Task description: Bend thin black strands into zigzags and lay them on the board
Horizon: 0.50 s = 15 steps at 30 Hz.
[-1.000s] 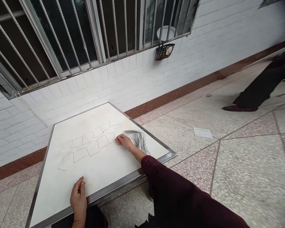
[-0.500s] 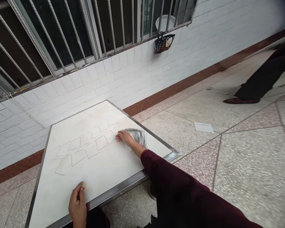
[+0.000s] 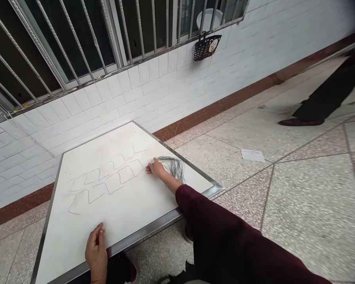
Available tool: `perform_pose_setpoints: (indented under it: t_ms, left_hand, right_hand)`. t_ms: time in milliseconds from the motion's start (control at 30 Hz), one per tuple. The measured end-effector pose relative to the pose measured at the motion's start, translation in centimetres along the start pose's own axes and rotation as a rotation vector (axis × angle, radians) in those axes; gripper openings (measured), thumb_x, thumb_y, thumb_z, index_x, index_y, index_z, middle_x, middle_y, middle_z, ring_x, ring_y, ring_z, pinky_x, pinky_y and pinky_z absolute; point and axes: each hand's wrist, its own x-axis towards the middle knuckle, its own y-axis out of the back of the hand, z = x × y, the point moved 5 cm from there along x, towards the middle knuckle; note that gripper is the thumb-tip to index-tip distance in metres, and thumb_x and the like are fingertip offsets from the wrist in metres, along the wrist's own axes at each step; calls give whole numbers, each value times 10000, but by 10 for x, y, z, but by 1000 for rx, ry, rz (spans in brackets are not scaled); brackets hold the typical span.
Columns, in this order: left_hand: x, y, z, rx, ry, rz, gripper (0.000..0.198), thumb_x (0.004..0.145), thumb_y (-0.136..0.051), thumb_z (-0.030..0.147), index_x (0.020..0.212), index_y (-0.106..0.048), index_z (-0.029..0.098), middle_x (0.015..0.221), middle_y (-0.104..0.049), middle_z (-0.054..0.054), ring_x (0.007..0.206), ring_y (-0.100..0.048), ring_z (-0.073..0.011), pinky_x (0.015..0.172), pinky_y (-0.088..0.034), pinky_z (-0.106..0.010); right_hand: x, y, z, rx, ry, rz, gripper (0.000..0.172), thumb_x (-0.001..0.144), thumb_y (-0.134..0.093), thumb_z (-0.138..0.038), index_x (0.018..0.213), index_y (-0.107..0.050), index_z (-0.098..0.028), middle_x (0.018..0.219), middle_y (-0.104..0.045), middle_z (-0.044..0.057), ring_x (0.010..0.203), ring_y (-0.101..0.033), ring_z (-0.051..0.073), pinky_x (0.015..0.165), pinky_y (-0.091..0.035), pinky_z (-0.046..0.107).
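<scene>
On a white table [image 3: 130, 213] with a metal rim lie thin black strands [image 3: 105, 175], bent in zigzag steps and set in slanting rows. My right hand [image 3: 156, 167] is closed in a pinch at the right end of the lower row, where a strand meets its fingertips. A thick bundle of loose black strands [image 3: 174, 167] lies just behind that hand, partly covered by the forearm. My left hand [image 3: 96, 248] rests at the near edge of the table, fingers curled together with the thumb beside them. Whether anything thin is between them is too small to see.
A white tiled wall [image 3: 165, 83] with a barred window [image 3: 85, 39] stands behind the table. A black basket [image 3: 206, 47] hangs from the bars. Rightward, a white paper [image 3: 252, 155] lies on the speckled floor [image 3: 307, 197]. Another person's leg [image 3: 325, 100] shows far right.
My right hand has shifted very slightly right, near the bundle. The left hand stays in place. The view has tilted a little downward.
</scene>
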Motion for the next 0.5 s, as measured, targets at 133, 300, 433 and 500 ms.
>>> perform_pose_setpoints:
  t_ms: [133,300,433,500]
  left_hand:
    - [0,0,2,-5,-14,3,432,798,-527,526,1027,-702,204,1101,-697,-87,1029,-631,-288,966,-450,-435]
    - [0,0,-3,14,-21,-2,447,808,-518,535,1048,-699,203,1093,-699,-87,1046,-621,-288,971,-445,-436]
    - [0,-1,-9,15,-20,-15,433,817,-520,527,1065,-694,218,1119,-692,-78,1053,-619,-286,974,-438,-436]
    - [1,-1,-10,26,-25,-15,431,820,-517,529,1067,-693,224,1116,-693,-75,1054,-618,-287,975,-435,-440]
  right_hand:
    - [-6,0,-6,-47,26,10,788,829,-575,-123,1499,-161,-101,727,-665,59,562,-626,179,546,-556,293]
    - [-14,-1,-12,-116,64,-9,796,870,-511,-103,1519,-50,-105,843,-678,70,582,-641,143,566,-571,246]
    - [-17,2,-14,-184,95,-20,734,893,-477,-108,1516,-92,-149,985,-667,94,591,-648,116,565,-563,218]
    - [-17,4,-14,-223,110,-14,686,898,-465,-105,1504,-147,-153,1053,-654,109,610,-650,108,570,-555,205]
